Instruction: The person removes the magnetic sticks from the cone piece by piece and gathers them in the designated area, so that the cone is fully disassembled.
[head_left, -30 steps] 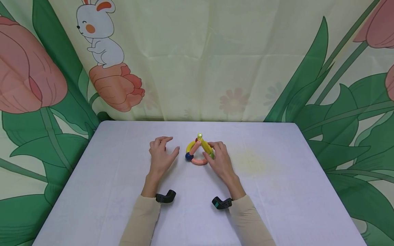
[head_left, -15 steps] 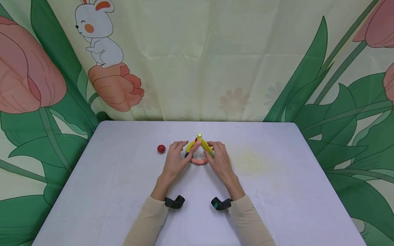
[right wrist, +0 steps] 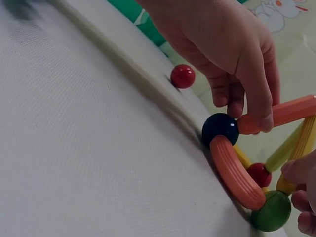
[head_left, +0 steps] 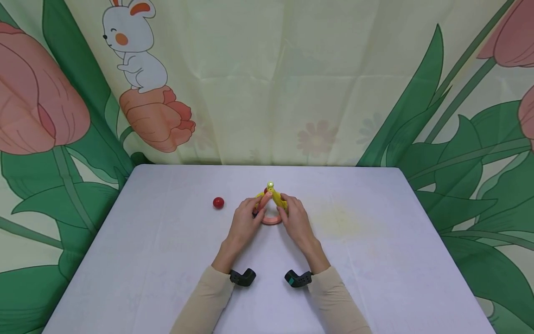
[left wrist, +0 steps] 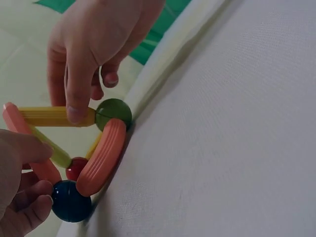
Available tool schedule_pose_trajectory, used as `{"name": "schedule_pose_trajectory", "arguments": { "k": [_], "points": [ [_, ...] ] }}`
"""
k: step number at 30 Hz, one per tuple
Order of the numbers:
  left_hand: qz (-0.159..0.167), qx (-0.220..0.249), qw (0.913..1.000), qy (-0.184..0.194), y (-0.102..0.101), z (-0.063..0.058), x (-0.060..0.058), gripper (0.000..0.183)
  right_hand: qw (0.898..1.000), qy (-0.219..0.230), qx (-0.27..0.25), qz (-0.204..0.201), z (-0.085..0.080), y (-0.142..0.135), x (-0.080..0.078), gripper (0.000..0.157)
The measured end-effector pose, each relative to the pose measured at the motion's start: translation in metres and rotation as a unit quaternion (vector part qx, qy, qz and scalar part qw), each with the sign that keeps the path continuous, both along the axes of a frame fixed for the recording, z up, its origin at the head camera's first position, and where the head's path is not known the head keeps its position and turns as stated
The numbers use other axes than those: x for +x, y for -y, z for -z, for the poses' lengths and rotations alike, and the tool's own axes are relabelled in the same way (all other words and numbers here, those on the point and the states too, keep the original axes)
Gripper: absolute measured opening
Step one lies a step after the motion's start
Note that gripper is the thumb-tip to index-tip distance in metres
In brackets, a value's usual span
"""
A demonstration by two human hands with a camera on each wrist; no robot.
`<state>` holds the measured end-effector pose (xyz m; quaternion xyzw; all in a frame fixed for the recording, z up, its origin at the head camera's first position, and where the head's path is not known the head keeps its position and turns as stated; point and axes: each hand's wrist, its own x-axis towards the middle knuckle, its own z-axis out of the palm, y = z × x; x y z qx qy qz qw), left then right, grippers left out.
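Mid-table stands a pyramid-like frame of magnetic rods and balls. My left hand (head_left: 243,222) pinches its sloping pink rod (right wrist: 291,112), just above the blue ball (left wrist: 71,201). On the other side, my right hand (head_left: 299,225) grips the sloping yellow rod (left wrist: 47,117) close to the green ball (left wrist: 113,114). A curved pink rod (head_left: 272,221) joins the blue and green balls along the near side. Behind it, a red ball (right wrist: 259,175) meets a yellow-green rod (left wrist: 55,148). Fingers partly cover the frame's sides in the head view.
A loose red ball (head_left: 218,202) lies on the table left of the frame. The white-covered table (head_left: 396,260) ends at a far edge in front of a printed curtain (head_left: 242,93). Black cameras are strapped to both wrists.
My left hand has released the loose red ball on the table, moved right to the frame and taken hold of the pink rod. My right hand stays at the yellow rod.
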<state>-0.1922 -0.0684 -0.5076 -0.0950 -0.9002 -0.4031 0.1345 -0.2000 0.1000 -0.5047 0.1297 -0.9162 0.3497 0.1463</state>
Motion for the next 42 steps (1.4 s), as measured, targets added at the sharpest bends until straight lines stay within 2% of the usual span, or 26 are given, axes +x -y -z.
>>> {"name": "schedule_pose_trajectory", "arguments": {
  "k": [9,23,37,42],
  "points": [
    [-0.005,-0.011,0.9999,0.007,0.0015,0.0036,-0.0024,0.032,1.000,-0.011,0.003,-0.016,0.0051,0.0007,-0.0013,0.039],
    [-0.002,-0.008,0.9999,0.011,0.0026,0.0000,-0.0014,0.031,1.000,0.008,-0.020,-0.011,0.0049,-0.0002,-0.0015,0.032],
    [-0.006,-0.017,0.9996,0.023,0.0035,-0.0006,0.0007,0.033,1.000,-0.004,-0.023,-0.012,0.0037,-0.0006,-0.0001,0.033],
    [0.002,-0.009,0.9999,0.012,0.0035,-0.0015,0.0009,0.034,0.999,-0.019,-0.023,-0.015,0.0018,0.0006,0.0002,0.035]
  ]
}}
